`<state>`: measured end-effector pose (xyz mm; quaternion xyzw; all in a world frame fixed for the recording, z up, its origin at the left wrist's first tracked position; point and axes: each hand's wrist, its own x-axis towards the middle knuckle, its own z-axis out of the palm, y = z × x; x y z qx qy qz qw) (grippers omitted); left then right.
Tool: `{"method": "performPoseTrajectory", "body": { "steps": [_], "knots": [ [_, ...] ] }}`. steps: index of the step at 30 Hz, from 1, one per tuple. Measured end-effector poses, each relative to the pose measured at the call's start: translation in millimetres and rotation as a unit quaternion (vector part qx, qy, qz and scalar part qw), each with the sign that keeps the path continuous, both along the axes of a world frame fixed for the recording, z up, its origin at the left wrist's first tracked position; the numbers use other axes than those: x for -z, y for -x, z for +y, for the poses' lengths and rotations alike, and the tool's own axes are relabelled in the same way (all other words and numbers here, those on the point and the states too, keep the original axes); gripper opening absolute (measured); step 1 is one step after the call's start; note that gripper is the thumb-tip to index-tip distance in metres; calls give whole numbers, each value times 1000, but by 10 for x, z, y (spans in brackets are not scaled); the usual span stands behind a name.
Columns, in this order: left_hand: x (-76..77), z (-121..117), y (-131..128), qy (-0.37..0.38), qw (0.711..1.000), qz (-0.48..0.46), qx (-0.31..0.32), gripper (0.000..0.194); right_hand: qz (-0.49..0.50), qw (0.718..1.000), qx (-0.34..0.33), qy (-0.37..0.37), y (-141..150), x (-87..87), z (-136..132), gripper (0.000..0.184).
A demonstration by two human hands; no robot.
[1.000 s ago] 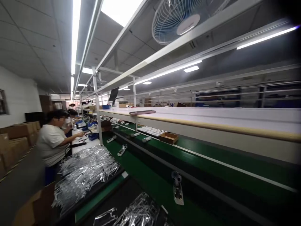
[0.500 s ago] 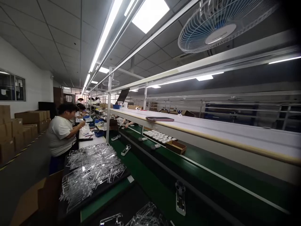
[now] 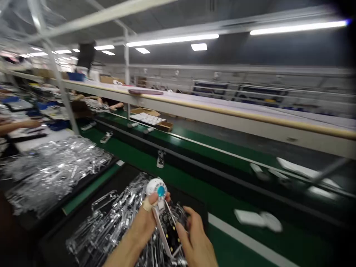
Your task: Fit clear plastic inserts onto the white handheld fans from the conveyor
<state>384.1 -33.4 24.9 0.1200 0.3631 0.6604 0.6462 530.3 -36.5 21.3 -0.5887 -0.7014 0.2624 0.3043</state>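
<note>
A white handheld device [image 3: 164, 240] with a round head and an exposed dark circuit board is tilted in front of me. My left hand [image 3: 146, 217] is closed around it just below the head, thumb on top. A blue-green disc [image 3: 161, 191] shows on the head. Curled at the board's right edge is my right hand [image 3: 196, 237]; its thumb meets the device there, and glints of clear plastic show near the fingers. Blur hides what the right fingers pinch. Beneath both hands lies a heap of clear plastic frames [image 3: 111, 222] on a black tray [image 3: 52, 237].
A larger heap of clear frames [image 3: 55, 167] lies to the left. On the green conveyor [image 3: 191, 185] are similar devices [image 3: 160, 159] and a white part [image 3: 250, 218]. A shelf [image 3: 222, 107] runs above it, held by a white post [image 3: 59, 81]. A co-worker's arm [image 3: 19, 127] reaches in at left.
My view has swung right and down. Both my hands have come into view, with a white device in the left. The co-worker at left is now mostly out of view.
</note>
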Motion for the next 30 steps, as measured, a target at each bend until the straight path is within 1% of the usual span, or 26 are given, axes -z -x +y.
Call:
{"method": "performPoseTrajectory", "body": {
  "steps": [2, 3, 5, 7, 9, 12, 14, 16, 17, 19, 21, 23, 24, 25, 26, 27, 28, 29, 30],
  "knots": [
    [43, 4, -59, 17, 998, -55, -1, 32, 0, 999, -14, -31, 28, 3, -30, 36],
    [52, -8, -99, 19, 997, -69, 9, 33, -7, 999, -11, -42, 42, -4, -51, 34],
    [47, -49, -187, 15, 997, -67, 39, 38, -33, 998, 0, -49, 65, -12, -97, 33],
    [23, -89, -270, 11, 997, -48, 52, 41, -62, 997, 1, -56, 74, 13, -137, 35],
    [-11, -107, -333, 12, 998, -27, 54, 45, -88, 993, 12, -81, 73, 94, -171, 39],
    [-68, -84, -389, 21, 999, -3, 35, 50, -104, 986, 50, -119, 58, 288, -241, 46],
    [-101, -53, -414, 14, 1000, 16, 19, 54, -86, 991, 48, -93, 23, 399, -293, 49],
    [-116, -25, -439, -7, 999, 35, 17, 58, -52, 997, 32, -56, -51, 445, -323, 49],
    [-112, -13, -453, -18, 998, 47, 23, 59, -38, 998, 21, -45, -103, 439, -324, 49],
    [-74, 6, -479, -17, 996, 78, 45, 60, -29, 998, 0, -57, -225, 385, -303, 49],
    [-6, 19, -504, 21, 990, 109, 85, 59, -46, 995, -25, -83, -339, 316, -261, 48],
    [62, 24, -532, 70, 981, 140, 112, 56, -38, 995, -50, -77, -406, 286, -205, 46],
    [86, 22, -551, 84, 978, 159, 110, 55, 0, 998, -39, -59, -416, 295, -167, 45],
    [98, 16, -575, 85, 975, 183, 94, 53, 70, 997, -3, -30, -412, 322, -120, 43],
    [98, 8, -606, 74, 971, 215, 71, 51, 158, 986, 49, 4, -396, 363, -63, 40],
    [87, -5, -643, 56, 966, 250, 45, 49, 243, 963, 106, 35, -375, 412, 4, 40],
    [69, -20, -685, 33, 958, 283, 26, 48, 312, 935, 160, 59, -352, 463, 76, 42],
    [49, -39, -731, 9, 950, 311, 11, 47, 356, 910, 199, 74, -331, 511, 149, 47],
    [31, -58, -779, -9, 943, 334, 4, 46, 379, 895, 219, 84, -315, 550, 215, 51]
  ]
}}
